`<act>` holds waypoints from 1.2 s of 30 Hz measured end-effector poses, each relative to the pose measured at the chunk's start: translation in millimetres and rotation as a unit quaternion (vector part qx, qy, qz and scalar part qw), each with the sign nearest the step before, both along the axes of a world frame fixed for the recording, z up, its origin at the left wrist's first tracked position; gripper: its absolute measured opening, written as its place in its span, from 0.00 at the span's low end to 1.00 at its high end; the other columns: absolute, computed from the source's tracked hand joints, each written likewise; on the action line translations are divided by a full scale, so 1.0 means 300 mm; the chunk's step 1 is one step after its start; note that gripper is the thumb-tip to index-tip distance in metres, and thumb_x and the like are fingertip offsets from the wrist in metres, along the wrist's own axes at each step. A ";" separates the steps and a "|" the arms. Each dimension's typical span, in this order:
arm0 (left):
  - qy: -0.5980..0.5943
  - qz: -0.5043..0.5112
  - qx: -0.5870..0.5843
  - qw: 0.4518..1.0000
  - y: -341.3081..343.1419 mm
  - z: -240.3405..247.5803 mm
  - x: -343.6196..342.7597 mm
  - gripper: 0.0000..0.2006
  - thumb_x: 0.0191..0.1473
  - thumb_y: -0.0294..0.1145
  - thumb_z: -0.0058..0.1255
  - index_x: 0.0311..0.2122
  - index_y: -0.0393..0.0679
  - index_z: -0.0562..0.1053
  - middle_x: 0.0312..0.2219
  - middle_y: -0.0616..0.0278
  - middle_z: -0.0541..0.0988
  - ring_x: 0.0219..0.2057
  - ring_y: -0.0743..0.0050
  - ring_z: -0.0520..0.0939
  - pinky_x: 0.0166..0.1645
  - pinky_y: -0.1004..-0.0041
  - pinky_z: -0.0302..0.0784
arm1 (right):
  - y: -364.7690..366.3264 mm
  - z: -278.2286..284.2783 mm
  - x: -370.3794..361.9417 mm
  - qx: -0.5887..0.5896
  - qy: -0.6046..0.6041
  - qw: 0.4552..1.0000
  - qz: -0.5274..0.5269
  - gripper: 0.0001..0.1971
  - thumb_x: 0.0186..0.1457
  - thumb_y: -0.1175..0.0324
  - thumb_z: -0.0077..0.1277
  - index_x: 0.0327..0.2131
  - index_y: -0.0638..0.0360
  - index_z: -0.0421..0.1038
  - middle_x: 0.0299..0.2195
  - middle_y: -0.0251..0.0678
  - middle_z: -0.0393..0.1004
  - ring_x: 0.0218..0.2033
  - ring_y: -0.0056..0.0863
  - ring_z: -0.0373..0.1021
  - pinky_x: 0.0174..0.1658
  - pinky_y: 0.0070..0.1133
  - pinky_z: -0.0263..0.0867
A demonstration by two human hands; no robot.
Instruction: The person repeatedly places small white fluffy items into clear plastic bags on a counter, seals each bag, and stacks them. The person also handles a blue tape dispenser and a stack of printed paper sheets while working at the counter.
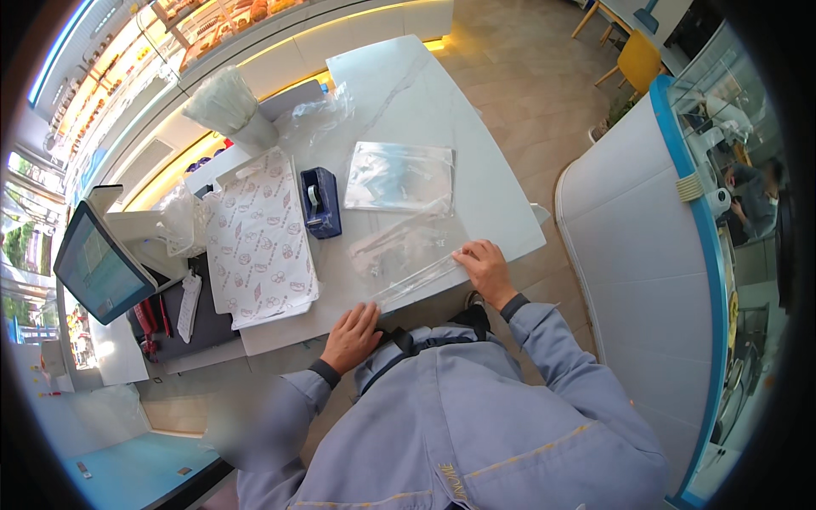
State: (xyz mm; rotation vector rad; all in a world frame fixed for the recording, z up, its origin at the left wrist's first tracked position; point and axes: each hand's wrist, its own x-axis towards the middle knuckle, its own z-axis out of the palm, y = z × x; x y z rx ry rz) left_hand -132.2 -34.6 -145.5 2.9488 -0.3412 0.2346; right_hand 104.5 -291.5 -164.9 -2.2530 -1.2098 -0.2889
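A clear plastic bag lies flat near the front edge of the white table, its near side folded into a narrow strip. At its lower left corner rests my left hand, fingers stretched out and lying flat. My right hand is at the bag's right end, fingers bent and closed on its edge. Just behind the bag is a stack of flat clear plastic bags. A dark blue tape dispenser stands left of that stack, beside a pile of printed paper sheets.
A touchscreen register stands at the left, near a white handheld device. Behind the paper is a holder stuffed with plastic bags. Crumpled clear plastic lies at the back. A white curved counter rises across the aisle.
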 end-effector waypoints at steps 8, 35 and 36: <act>-0.027 0.019 -0.072 0.997 -0.035 -0.069 0.045 0.21 0.51 0.34 0.58 0.49 0.36 0.70 0.55 0.51 0.72 0.58 0.54 0.71 0.58 0.61 0.69 | -0.047 0.058 -0.018 -0.047 -0.019 0.998 0.044 0.16 0.48 0.75 0.53 0.43 0.55 0.76 0.40 0.33 0.72 0.45 0.34 0.68 0.46 0.30 0.65; -0.084 0.260 -0.311 0.910 -0.072 -0.040 0.213 0.04 0.52 0.23 0.56 0.35 0.38 0.77 0.29 0.55 0.78 0.31 0.53 0.79 0.38 0.63 0.75 | 0.013 0.055 0.121 -0.058 0.080 0.993 0.058 0.06 0.52 0.69 0.54 0.34 0.57 0.75 0.35 0.36 0.74 0.39 0.38 0.71 0.45 0.30 0.66; -0.075 0.288 -0.347 0.889 -0.076 -0.037 0.226 0.04 0.52 0.23 0.56 0.35 0.38 0.77 0.30 0.54 0.78 0.30 0.53 0.79 0.37 0.63 0.75 | 0.017 0.048 0.138 -0.045 0.103 0.992 0.051 0.06 0.52 0.69 0.55 0.34 0.57 0.75 0.34 0.37 0.74 0.38 0.39 0.71 0.44 0.30 0.67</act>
